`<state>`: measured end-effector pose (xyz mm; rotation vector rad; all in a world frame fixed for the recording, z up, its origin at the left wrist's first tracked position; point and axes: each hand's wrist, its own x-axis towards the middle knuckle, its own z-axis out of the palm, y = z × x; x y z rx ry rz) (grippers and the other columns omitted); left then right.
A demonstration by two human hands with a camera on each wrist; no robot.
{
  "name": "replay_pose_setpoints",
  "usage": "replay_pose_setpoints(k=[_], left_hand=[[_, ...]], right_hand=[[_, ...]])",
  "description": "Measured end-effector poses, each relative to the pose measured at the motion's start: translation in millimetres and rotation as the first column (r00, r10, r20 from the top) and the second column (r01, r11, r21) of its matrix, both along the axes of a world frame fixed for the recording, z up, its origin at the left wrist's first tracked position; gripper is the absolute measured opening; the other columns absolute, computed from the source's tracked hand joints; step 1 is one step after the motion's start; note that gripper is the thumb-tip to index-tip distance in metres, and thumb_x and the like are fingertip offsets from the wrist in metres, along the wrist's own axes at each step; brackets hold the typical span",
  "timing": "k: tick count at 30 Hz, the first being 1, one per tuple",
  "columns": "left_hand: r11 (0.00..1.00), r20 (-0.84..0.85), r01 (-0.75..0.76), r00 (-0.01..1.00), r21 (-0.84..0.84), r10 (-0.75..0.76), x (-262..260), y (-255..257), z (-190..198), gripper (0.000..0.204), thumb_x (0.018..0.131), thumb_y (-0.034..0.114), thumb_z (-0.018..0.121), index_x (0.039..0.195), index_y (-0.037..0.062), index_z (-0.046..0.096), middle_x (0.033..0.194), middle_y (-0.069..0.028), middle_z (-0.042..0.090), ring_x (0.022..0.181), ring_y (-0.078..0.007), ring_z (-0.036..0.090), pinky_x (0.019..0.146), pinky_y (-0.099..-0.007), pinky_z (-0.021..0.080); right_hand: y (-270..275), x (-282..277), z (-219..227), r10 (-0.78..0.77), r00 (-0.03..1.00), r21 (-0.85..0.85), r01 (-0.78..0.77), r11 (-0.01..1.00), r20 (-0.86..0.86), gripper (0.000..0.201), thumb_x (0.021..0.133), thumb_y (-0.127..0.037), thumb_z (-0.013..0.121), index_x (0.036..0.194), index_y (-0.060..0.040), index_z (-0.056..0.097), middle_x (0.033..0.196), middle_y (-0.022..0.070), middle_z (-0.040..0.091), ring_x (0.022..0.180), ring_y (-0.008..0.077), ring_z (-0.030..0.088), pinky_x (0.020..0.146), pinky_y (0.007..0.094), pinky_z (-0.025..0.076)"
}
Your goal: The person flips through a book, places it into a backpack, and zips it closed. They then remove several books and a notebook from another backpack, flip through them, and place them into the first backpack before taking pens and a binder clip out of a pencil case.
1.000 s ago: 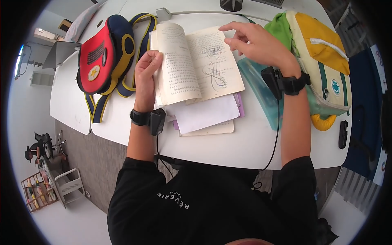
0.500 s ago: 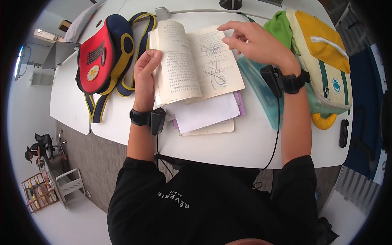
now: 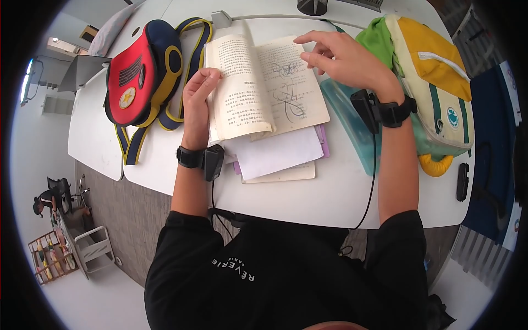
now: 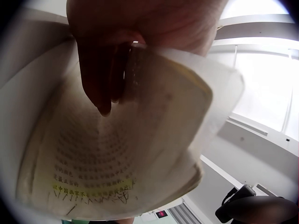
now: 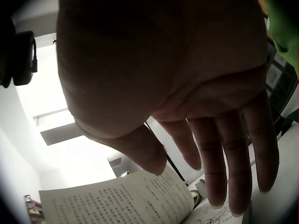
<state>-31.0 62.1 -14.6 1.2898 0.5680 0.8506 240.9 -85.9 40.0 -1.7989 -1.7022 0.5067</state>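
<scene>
An open book (image 3: 242,99) with printed text lies tilted over some papers; its right page carries pen scribbles. My left hand (image 3: 199,104) grips the book's left side, thumb on the page edges. In the left wrist view that hand (image 4: 140,28) has its fingers behind curved pages (image 4: 103,149). Over the right page's upper outer edge is my right hand (image 3: 349,60), fingers relaxed and holding nothing. The right wrist view shows this hand (image 5: 163,70) with fingers spread beside the book (image 5: 117,200); whether a fingertip touches the page I cannot tell.
White sheets (image 3: 280,157) and another booklet (image 3: 297,172) lie below the book. At the left is a red and navy bag (image 3: 124,82). A teal translucent case (image 3: 352,129) lies beside a cream and yellow backpack (image 3: 440,82). A black object (image 3: 462,181) sits at the right edge.
The left-hand pages have shifted, and a different text layout shows on the left page. My left hand has moved slightly right. My right hand has stayed nearly still.
</scene>
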Motion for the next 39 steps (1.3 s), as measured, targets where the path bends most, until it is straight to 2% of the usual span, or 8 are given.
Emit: replay_pose_setpoints(k=[4, 6, 13, 15, 19, 29, 31, 39], left_hand=[[0.999, 0.016, -0.003, 1.000, 0.040, 0.003, -0.1, -3.5, 1.7, 0.014, 0.096, 0.013, 0.060, 0.096, 0.0018, 0.067, 0.095, -0.0026, 0.066, 0.088, -0.0100, 0.059, 0.084, -0.0223, 0.045], [0.998, -0.013, 0.055, 0.998, 0.009, -0.055, -1.7, -4.0, 6.6, 0.020, 0.094, 0.011, 0.056, 0.104, -0.0014, 0.067, 0.103, -0.0058, 0.066, 0.094, -0.0108, 0.059, 0.088, -0.0223, 0.043], [0.997, -0.009, 0.060, 0.998, 0.055, -0.059, 2.1, -7.8, 10.0, 0.032, 0.092, 0.007, 0.055, 0.119, -0.0041, 0.068, 0.115, -0.0123, 0.068, 0.101, -0.0160, 0.064, 0.093, -0.0266, 0.049], [1.000, 0.042, 0.000, 0.999, 0.014, 0.000, 9.6, -18.5, 16.8, 0.042, 0.092, 0.003, 0.056, 0.134, -0.0037, 0.058, 0.119, -0.0162, 0.067, 0.102, -0.0177, 0.067, 0.091, -0.0278, 0.052], [0.999, 0.068, 0.007, 0.998, 0.044, -0.010, 10.7, -16.1, 15.2, 0.061, 0.094, 0.000, 0.057, 0.151, -0.0021, 0.034, 0.121, -0.0223, 0.066, 0.100, -0.0202, 0.070, 0.087, -0.0296, 0.056], [0.998, 0.057, -0.039, 0.998, 0.040, 0.036, 8.7, -15.1, 8.1, 0.062, 0.095, 0.007, 0.056, 0.151, -0.0049, 0.032, 0.118, -0.0207, 0.068, 0.095, -0.0189, 0.071, 0.086, -0.0281, 0.055], [0.996, 0.023, 0.077, 0.997, 0.033, -0.078, 5.9, -11.3, 9.8, 0.063, 0.095, 0.005, 0.056, 0.151, -0.0064, 0.030, 0.119, -0.0204, 0.068, 0.098, -0.0188, 0.071, 0.089, -0.0279, 0.054], [0.995, 0.085, 0.100, 0.991, 0.015, -0.101, 7.1, -9.6, 6.2, 0.063, 0.095, 0.003, 0.053, 0.152, -0.0057, 0.028, 0.127, -0.0218, 0.064, 0.106, -0.0215, 0.069, 0.092, -0.0296, 0.053]], right_hand=[[-1.7, 2.7, -4.6, 0.010, 1.000, 0.002, -0.010, 1.000, -0.005, 0.037, 0.098, -0.019, 0.059, 0.132, -0.0042, 0.058, 0.082, 0.0092, 0.070, 0.071, 0.0159, 0.065, 0.067, 0.0294, 0.051], [-2.0, 0.4, -3.1, -0.017, 0.998, 0.071, 0.021, 0.997, -0.062, 0.043, 0.095, -0.026, 0.059, 0.128, 0.0013, 0.060, 0.080, 0.0136, 0.069, 0.070, 0.0236, 0.064, 0.069, 0.0346, 0.051], [-2.5, -0.4, -1.3, -0.024, 0.997, 0.046, 0.027, 0.999, -0.068, 0.043, 0.096, -0.025, 0.058, 0.129, 0.0012, 0.060, 0.071, 0.0114, 0.065, 0.061, 0.0212, 0.058, 0.062, 0.0344, 0.047], [-2.9, -2.8, 6.6, -0.014, 1.000, -0.030, 0.014, 0.999, -0.003, 0.037, 0.099, -0.019, 0.058, 0.134, -0.0063, 0.058, 0.077, 0.0070, 0.069, 0.064, 0.0133, 0.062, 0.061, 0.0274, 0.050], [1.3, -0.9, 1.6, -0.008, 1.000, -0.010, 0.008, 1.000, -0.001, 0.037, 0.098, -0.019, 0.058, 0.133, -0.0069, 0.058, 0.076, 0.0065, 0.068, 0.063, 0.0125, 0.061, 0.059, 0.0268, 0.049], [3.2, 1.8, -0.7, -0.013, 1.000, 0.020, 0.013, 1.000, -0.006, 0.034, 0.098, -0.018, 0.058, 0.130, -0.0069, 0.061, 0.077, 0.0065, 0.068, 0.066, 0.0120, 0.062, 0.060, 0.0274, 0.049], [0.4, 0.5, -0.9, -0.021, 1.000, 0.022, 0.022, 1.000, -0.007, 0.034, 0.098, -0.017, 0.059, 0.130, -0.0069, 0.061, 0.077, 0.0062, 0.067, 0.067, 0.0116, 0.061, 0.060, 0.0272, 0.048], [2.9, 0.8, -0.4, -0.047, 0.999, 0.170, 0.045, 0.984, 0.008, 0.028, 0.096, -0.017, 0.061, 0.122, -0.0052, 0.066, 0.072, 0.0020, 0.059, 0.066, 0.0109, 0.052, 0.061, 0.0279, 0.043]])
